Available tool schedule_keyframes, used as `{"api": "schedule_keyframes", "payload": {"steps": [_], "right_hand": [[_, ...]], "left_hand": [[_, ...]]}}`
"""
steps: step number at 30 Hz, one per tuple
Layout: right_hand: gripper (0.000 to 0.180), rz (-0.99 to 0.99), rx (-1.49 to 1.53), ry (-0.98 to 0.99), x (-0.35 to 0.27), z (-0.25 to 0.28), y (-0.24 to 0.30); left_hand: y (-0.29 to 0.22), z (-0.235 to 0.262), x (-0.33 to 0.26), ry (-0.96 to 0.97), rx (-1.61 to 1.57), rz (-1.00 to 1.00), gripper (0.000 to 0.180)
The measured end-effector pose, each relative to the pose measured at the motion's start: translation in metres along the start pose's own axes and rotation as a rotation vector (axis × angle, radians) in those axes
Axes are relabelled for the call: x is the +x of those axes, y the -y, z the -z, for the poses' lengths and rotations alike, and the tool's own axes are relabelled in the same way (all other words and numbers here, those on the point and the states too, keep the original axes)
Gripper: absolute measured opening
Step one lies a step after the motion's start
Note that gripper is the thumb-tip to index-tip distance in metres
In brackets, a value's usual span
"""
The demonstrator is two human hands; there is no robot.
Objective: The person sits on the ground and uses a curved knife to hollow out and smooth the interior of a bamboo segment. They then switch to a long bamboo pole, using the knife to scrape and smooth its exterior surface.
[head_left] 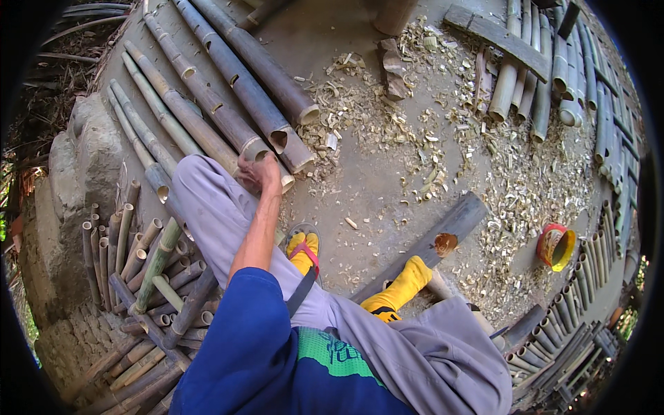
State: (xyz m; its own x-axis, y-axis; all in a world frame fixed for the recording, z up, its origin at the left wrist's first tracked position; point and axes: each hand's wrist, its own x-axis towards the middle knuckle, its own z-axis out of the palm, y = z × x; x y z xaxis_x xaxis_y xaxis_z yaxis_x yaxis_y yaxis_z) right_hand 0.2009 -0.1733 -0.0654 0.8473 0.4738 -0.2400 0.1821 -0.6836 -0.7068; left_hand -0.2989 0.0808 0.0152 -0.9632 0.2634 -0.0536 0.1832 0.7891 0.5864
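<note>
While seated, left hand [259,169] grips a bamboo pole [207,104].

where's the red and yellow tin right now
In the head view the red and yellow tin lies on its side on the chip-strewn ground at the right, just right of the dark bamboo pole and beside the stacked bamboo.

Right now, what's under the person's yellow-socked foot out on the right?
The foot in the yellow sock rests on a dark bamboo pole lying on the ground. Wood chips surround it. The stretch of pole beneath the foot and leg is covered.
</note>
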Motion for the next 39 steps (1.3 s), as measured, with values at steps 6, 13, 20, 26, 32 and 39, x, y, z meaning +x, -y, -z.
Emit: {"api": "schedule_keyframes", "payload": {"steps": [6,13,20,26,32,39], "right_hand": [[0.050,0.012,-0.010,0.018,0.003,0.005,0.003],[0.048,0.015,0.004,0.016,0.000,0.002,0.005],[0.046,0.013,0.020,0.040,-0.007,-0.007,0.010],[0.044,0.029,0.020,0.007,-0.010,0.004,0.011],[0.042,0.068,0.123,0.075,-0.019,0.029,0.015],[0.038,0.186,0.342,0.198,-0.023,0.001,0.058]], "left_hand": [[0.025,0.000,0.009,0.137,0.074,-0.020,0.081],[0.018,0.021,0.003,0.014,0.132,0.021,0.073],[0.091,0.002,0.059,0.175,-0.303,0.608,0.080],[0.078,0.001,0.032,0.160,0.298,0.212,0.089],[0.063,0.019,0.041,0.195,-0.323,0.521,0.078],[0.013,0.055,0.030,0.518,-0.609,0.399,0.067]]}}
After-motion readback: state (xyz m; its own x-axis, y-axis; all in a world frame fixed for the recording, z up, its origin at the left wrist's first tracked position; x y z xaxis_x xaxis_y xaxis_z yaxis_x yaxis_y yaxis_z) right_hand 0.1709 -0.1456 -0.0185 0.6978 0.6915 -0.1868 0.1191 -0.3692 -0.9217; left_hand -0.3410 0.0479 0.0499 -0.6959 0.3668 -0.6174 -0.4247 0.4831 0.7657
